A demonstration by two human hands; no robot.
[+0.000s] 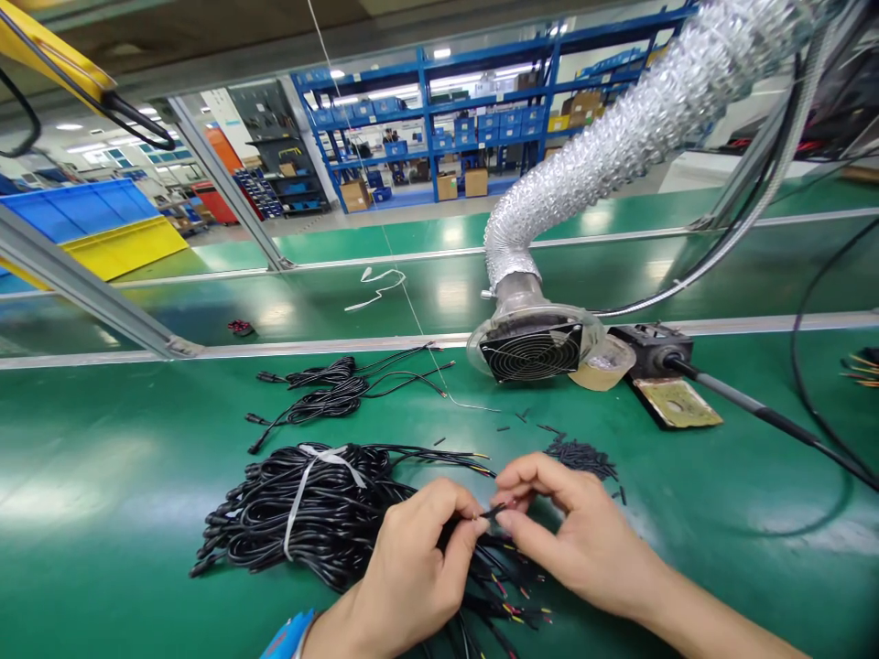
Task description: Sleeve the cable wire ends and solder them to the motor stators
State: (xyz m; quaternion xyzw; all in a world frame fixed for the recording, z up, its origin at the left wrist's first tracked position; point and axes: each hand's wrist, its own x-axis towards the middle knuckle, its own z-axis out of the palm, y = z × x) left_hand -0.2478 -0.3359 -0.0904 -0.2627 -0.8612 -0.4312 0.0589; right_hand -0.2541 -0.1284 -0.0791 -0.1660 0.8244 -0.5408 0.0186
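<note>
My left hand [412, 563] pinches a thin black wire that comes from the cable bundle [302, 513], a big heap of coiled black cables tied with a white strap. My right hand [569, 531] meets it fingertip to fingertip, pinched on a short black tube piece [495, 509] at the wire's end. Both hands hover low over the green bench [124, 513]. Stripped wire ends with red and yellow tips [518, 604] fan out under my hands. A small pile of short black tube pieces [582, 456] lies just behind my right hand.
Two smaller coiled black cables [336, 389] lie farther back. A fume extractor fan [532, 348] on a silver flexible duct [618, 137] stands at the back centre, with a tape roll [604, 364] and a soldering iron stand [652, 352] beside it. Blue shelving [481, 119] fills the background.
</note>
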